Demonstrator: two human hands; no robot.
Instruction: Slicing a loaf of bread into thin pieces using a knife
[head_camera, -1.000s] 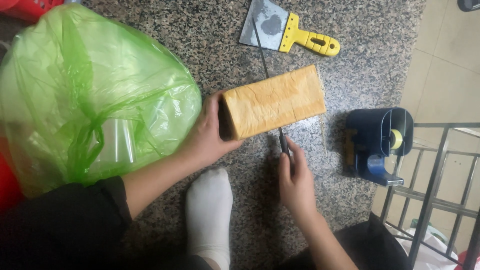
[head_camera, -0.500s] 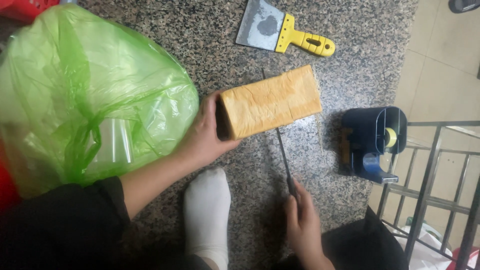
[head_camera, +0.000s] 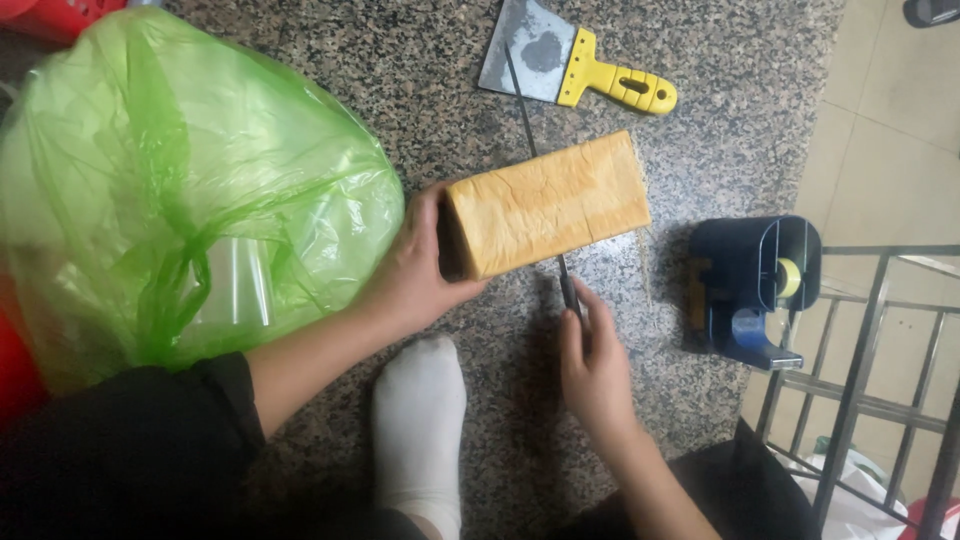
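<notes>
A golden loaf of bread (head_camera: 550, 205) lies on the speckled granite floor (head_camera: 700, 170). My left hand (head_camera: 420, 265) grips its near-left end. My right hand (head_camera: 590, 360) is shut on the handle of a long thin knife (head_camera: 530, 120); the blade runs through the loaf and sticks out beyond its far side. My foot in a white sock (head_camera: 420, 420) rests on the floor between my arms.
A big green plastic bag (head_camera: 180, 180) bulges at the left. A scraper with a yellow handle (head_camera: 580, 70) lies beyond the loaf. A dark blue tape dispenser (head_camera: 755, 285) stands at the right, beside a grey metal rack (head_camera: 870, 400).
The knife was drawn back toward me half a second ago; now it has pushed forward again, the blade reaching past the loaf. My left hand has kept its hold.
</notes>
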